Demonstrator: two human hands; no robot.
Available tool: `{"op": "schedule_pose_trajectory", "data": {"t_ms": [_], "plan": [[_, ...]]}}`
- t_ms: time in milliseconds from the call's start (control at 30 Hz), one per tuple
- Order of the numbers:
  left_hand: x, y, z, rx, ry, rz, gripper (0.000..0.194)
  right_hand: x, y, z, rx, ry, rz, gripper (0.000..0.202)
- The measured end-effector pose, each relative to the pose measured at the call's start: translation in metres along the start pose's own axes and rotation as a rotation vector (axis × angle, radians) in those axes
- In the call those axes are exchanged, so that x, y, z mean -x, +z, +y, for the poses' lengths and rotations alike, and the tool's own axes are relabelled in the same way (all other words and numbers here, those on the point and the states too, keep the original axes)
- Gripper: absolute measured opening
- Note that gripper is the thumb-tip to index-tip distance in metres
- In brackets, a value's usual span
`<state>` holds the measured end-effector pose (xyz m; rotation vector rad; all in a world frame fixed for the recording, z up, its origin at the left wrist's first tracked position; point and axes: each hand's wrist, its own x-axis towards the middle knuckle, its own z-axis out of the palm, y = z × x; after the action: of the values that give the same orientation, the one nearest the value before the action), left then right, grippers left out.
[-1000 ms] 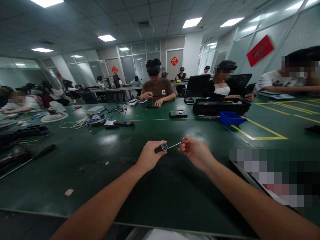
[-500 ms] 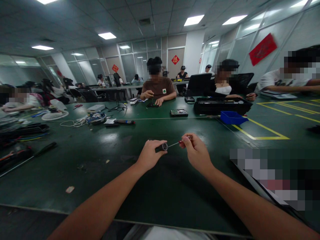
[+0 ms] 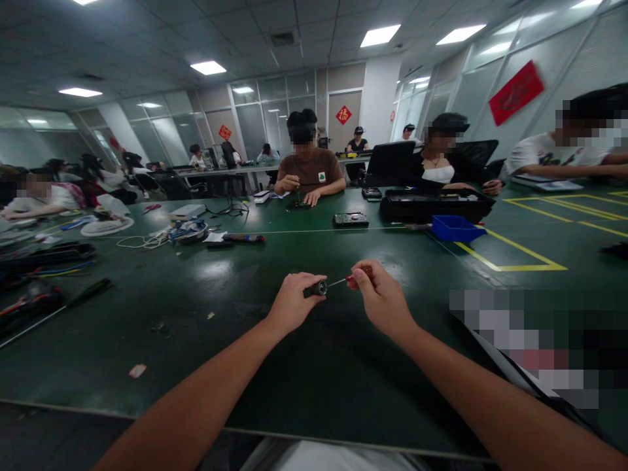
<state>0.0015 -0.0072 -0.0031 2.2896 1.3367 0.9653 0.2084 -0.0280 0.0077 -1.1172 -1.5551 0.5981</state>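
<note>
Over the green table, my left hand is closed around a small black cylinder that looks like a flashlight. Its round, silver-rimmed end faces right. A screwdriver with a thin metal shaft and a red handle is in my right hand, the fingers pinched round the handle. The shaft points left, its tip at the cylinder's open end. Whether the tip is inside or just touching the rim, I cannot tell. The back of the cylinder is hidden by my left hand.
A long screwdriver lies at left near black parts. Ahead are a cable bundle, a circuit-board device, a blue bin and a black housing. A co-worker sits opposite. A pixelated sheet lies at right.
My right hand and the screwdriver have shifted slightly left, closer to the cylinder, and less of the shaft shows. My left hand has barely moved. The co-worker opposite still works with both hands.
</note>
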Motion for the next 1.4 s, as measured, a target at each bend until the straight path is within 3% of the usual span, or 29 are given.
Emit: {"op": "schedule_pose_trajectory", "data": {"t_ms": [633,1033,1233,1400], "plan": [[0.000,0.002,-0.002,0.018,-0.050,-0.003,0.043,-0.001,0.004,0.004,-0.109,0.081,-0.014,0.027],[0.001,0.002,-0.003,0.028,-0.058,-0.027,0.042,0.001,-0.005,-0.004,-0.034,-0.015,0.174,0.024],[0.001,0.000,0.001,0.001,-0.065,-0.042,0.041,0.004,-0.005,-0.003,0.055,-0.058,0.051,0.022],[0.000,0.002,0.000,0.000,-0.077,-0.051,0.042,0.001,-0.008,-0.005,0.159,-0.059,0.071,0.022]]}}
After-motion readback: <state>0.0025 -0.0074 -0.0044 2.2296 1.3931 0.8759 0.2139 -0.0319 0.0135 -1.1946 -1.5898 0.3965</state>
